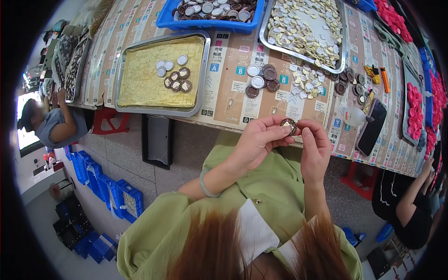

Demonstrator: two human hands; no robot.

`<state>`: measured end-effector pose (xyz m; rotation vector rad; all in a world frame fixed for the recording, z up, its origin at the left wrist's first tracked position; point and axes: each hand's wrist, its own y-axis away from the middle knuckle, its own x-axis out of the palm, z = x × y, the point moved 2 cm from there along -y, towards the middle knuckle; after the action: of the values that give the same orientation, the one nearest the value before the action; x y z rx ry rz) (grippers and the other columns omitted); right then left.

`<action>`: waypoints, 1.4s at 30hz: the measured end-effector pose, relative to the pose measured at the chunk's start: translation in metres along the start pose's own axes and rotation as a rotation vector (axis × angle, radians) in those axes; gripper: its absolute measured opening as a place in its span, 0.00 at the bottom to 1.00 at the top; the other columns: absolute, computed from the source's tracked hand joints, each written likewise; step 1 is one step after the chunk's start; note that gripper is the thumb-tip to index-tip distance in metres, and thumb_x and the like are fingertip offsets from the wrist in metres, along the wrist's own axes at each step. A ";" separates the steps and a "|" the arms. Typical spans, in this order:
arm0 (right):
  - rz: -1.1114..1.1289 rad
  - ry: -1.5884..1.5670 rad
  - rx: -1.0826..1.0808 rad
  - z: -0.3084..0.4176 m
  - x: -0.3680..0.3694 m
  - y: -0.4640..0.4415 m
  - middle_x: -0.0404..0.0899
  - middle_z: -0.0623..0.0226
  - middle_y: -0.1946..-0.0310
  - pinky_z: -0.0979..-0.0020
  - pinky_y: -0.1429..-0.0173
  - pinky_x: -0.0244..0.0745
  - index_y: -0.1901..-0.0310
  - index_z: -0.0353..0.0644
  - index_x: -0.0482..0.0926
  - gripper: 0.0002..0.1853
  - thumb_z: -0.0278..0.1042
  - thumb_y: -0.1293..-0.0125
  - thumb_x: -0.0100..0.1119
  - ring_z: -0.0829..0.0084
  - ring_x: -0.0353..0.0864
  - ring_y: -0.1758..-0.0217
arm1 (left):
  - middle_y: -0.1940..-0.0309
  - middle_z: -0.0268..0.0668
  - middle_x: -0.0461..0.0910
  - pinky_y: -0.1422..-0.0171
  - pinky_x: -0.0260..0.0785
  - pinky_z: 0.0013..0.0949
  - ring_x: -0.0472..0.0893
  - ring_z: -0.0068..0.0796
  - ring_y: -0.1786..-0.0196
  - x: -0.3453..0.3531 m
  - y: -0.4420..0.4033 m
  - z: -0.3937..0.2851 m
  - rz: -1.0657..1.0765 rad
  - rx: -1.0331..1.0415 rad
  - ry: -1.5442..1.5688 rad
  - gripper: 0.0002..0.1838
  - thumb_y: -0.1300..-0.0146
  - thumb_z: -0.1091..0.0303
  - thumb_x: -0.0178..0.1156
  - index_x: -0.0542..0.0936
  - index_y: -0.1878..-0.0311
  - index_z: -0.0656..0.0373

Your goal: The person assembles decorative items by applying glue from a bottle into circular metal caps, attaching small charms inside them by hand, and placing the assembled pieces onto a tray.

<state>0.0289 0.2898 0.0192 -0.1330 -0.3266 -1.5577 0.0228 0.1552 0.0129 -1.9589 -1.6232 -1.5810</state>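
My left hand (pixel 261 140) pinches a small round dark-rimmed piece (pixel 289 126) with a light centre, just past the table's front edge. Close on its right, my right hand (pixel 315 144) has its thumb and fingers bent together near the piece's rim; whether they hold anything is too small to tell. Beyond the hands, brown scalloped discs (pixel 272 85) and white round discs (pixel 257 82) lie on the table, beside a loose pile of small cream and gold pieces (pixel 308 81). A yellow-lined metal tray (pixel 128 84) on the left holds several white discs and brown-rimmed pieces.
Behind stand a blue bin (pixel 210 25) of discs and a metal tray (pixel 342 60) of small pieces. A phone (pixel 372 128), clear bottle (pixel 354 116) and orange cutter (pixel 385 80) lie right. Other people sit at both sides. Pink pieces (pixel 414 112) are far right.
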 end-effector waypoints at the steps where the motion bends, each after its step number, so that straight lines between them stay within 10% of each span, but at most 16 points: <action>1: -0.006 -0.003 0.012 0.000 0.000 0.000 0.73 0.68 0.63 0.79 0.55 0.66 0.59 0.32 0.72 0.08 0.25 0.38 0.47 0.80 0.72 0.61 | 0.63 0.43 0.77 0.58 0.71 0.24 0.78 0.25 0.64 0.000 0.000 0.001 0.000 0.000 0.000 0.12 0.43 0.76 0.53 0.72 0.56 0.66; 15: -0.023 -0.356 0.292 -0.009 -0.005 -0.004 0.74 0.66 0.62 0.79 0.55 0.68 0.57 0.33 0.71 0.10 0.21 0.41 0.48 0.80 0.72 0.60 | 0.59 0.36 0.76 0.53 0.68 0.22 0.75 0.19 0.59 0.014 0.009 -0.003 -0.086 0.337 -0.786 0.20 0.45 0.77 0.56 0.70 0.47 0.64; 34: -0.114 -0.470 0.331 0.005 0.006 0.002 0.72 0.67 0.69 0.79 0.68 0.65 0.56 0.35 0.69 0.10 0.23 0.41 0.49 0.80 0.70 0.72 | 0.69 0.35 0.78 0.66 0.68 0.21 0.76 0.18 0.69 0.006 0.010 -0.005 -0.059 0.271 -0.406 0.17 0.46 0.74 0.57 0.71 0.53 0.67; 36: -0.082 -0.465 0.296 0.003 0.005 0.001 0.72 0.67 0.68 0.79 0.67 0.65 0.57 0.35 0.69 0.10 0.23 0.41 0.49 0.80 0.69 0.72 | 0.68 0.34 0.78 0.65 0.67 0.24 0.75 0.19 0.68 -0.006 0.007 -0.035 -0.265 0.669 -0.856 0.16 0.47 0.72 0.58 0.72 0.54 0.66; 42: -0.108 -0.388 0.236 0.002 -0.003 0.001 0.71 0.68 0.68 0.78 0.67 0.63 0.59 0.36 0.70 0.08 0.24 0.40 0.48 0.81 0.68 0.72 | 0.67 0.38 0.77 0.57 0.64 0.27 0.73 0.27 0.62 -0.085 -0.005 -0.149 -0.884 0.885 -1.506 0.17 0.48 0.68 0.59 0.74 0.55 0.61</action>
<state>0.0293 0.2936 0.0201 -0.2362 -0.8313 -1.5827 -0.0599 0.0053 0.0103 -1.7803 -2.9926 1.1294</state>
